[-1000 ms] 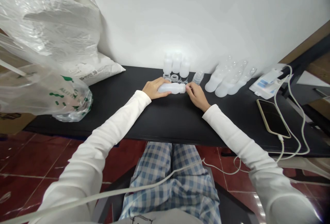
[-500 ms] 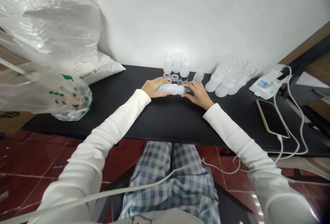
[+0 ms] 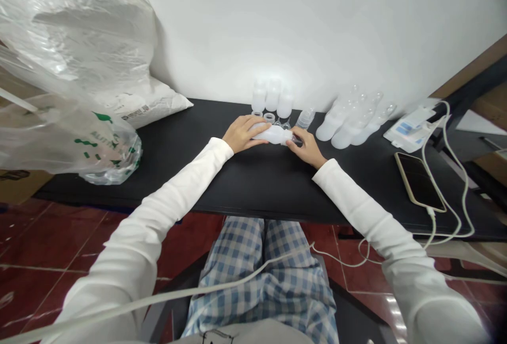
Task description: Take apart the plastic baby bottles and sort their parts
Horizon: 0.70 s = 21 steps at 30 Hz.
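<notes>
Cradling a white plastic bottle [image 3: 273, 134] on its side, the left hand [image 3: 242, 134] lies closed over its body, fingers curled across the top. The right hand [image 3: 308, 147] grips the neck end in a tight pinch between thumb and fingers. A small clear piece shows at the neck, too small to tell what it is. The bottle lies roughly level, neck pointing right, over the black table [image 3: 245, 191]; whether it touches the surface I cannot tell.

Just behind it, three white bottles [image 3: 272, 96] stand upright in a row against the white wall [image 3: 348, 32]. Clear rings [image 3: 269, 117] sit at their feet, partly hidden by the hands. A translucent bottle [image 3: 304, 118] lies just beside them, and further right a group of white bottles [image 3: 348, 121] lies on their sides, necks toward the wall.

On the right of the table are a white packet [image 3: 407, 130], a phone [image 3: 419, 181] and a white cable [image 3: 447, 175] that plugs into the phone. On the left, a clear plastic bag [image 3: 67, 54] with green print slumps in front of a white sack [image 3: 146, 106]. White sleeves [image 3: 174, 191] cover both arms, and checked trousers [image 3: 257, 280] show below the table edge.
</notes>
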Each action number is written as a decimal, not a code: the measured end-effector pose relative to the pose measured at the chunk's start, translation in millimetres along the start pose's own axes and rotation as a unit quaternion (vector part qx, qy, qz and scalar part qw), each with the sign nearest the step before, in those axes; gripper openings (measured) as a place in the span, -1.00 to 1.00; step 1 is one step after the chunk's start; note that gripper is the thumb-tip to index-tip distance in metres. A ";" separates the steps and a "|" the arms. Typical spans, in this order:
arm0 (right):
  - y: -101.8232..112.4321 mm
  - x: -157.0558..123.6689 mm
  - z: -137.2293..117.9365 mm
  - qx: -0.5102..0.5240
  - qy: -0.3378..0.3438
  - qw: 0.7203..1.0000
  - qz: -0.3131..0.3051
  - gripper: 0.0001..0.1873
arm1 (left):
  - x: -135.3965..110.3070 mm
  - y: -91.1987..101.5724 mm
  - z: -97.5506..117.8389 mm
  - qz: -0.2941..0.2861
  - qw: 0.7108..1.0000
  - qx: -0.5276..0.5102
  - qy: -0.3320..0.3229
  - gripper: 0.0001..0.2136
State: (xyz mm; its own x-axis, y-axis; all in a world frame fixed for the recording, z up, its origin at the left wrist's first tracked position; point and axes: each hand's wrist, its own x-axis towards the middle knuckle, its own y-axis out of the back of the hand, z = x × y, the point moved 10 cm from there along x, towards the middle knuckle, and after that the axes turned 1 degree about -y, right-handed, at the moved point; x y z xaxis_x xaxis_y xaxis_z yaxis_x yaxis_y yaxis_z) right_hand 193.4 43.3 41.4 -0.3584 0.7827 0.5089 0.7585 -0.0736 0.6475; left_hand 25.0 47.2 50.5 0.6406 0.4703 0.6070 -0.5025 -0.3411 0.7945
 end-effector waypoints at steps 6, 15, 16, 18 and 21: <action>-11.7 -1.7 11.2 0.127 -0.094 0.987 -0.017 -0.35 | -1.3 -8.5 -2.4 -0.027 0.999 0.003 0.034 -0.67; -7.9 -3.7 26.4 0.185 -0.141 0.971 0.053 -0.30 | 0.7 -12.7 5.6 -0.032 0.999 0.014 0.042 -0.77; -5.9 -3.7 22.2 0.170 -0.127 0.976 0.053 -0.32 | 0.3 -11.3 3.8 -0.027 0.999 0.018 0.037 -0.76; -2.6 -3.1 11.2 0.131 -0.088 0.986 0.050 -0.38 | -0.9 -8.0 -2.3 -0.016 0.999 0.020 0.033 -0.70; -2.7 -2.0 -1.7 0.060 -0.034 0.997 0.033 -0.43 | -3.0 -4.8 -9.6 -0.007 1.000 0.009 0.029 -0.66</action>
State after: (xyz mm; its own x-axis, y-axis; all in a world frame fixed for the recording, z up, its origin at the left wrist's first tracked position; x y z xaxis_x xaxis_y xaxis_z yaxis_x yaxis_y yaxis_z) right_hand 191.1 40.9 39.6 -0.2713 0.8192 0.5053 0.8406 -0.0540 0.5390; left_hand 19.9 55.2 44.7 0.6120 0.5216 0.5944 -0.4827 -0.3490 0.8032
